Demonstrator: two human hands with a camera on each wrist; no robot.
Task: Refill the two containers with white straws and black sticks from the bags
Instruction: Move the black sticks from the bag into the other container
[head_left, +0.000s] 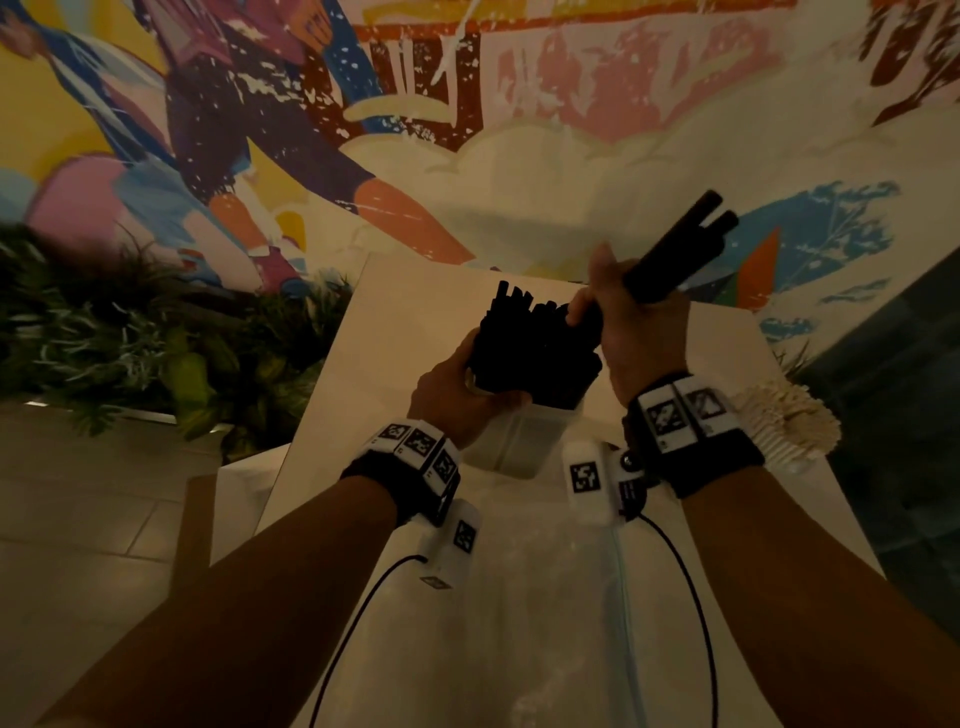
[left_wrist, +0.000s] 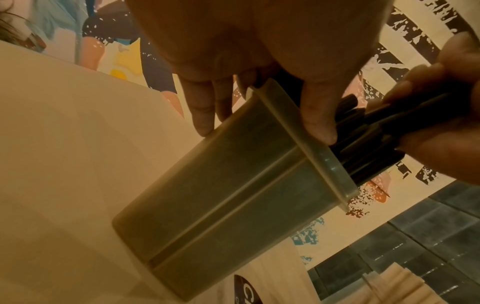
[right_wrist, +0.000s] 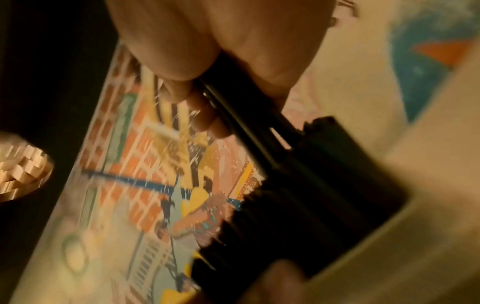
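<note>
A translucent container (head_left: 524, 439) (left_wrist: 233, 205) stands on the white table (head_left: 415, 306), packed with black sticks (head_left: 535, 343) (right_wrist: 311, 205). My left hand (head_left: 462, 389) (left_wrist: 259, 61) holds the container at its rim, thumb and fingers wrapped over the edge. My right hand (head_left: 639, 322) (right_wrist: 207, 61) grips a small bundle of black sticks (head_left: 680, 254) (right_wrist: 246, 115), tilted, with its lower end among the sticks in the container. A second container of white straws (head_left: 784, 421) (right_wrist: 20, 172) stands to the right, behind my right wrist.
A clear plastic bag (head_left: 545, 597) lies on the table near me, under my forearms. Green plants (head_left: 130, 332) run along the left side. A painted mural wall (head_left: 467, 104) rises behind the table. Dark tiled floor (head_left: 909, 415) is on the right.
</note>
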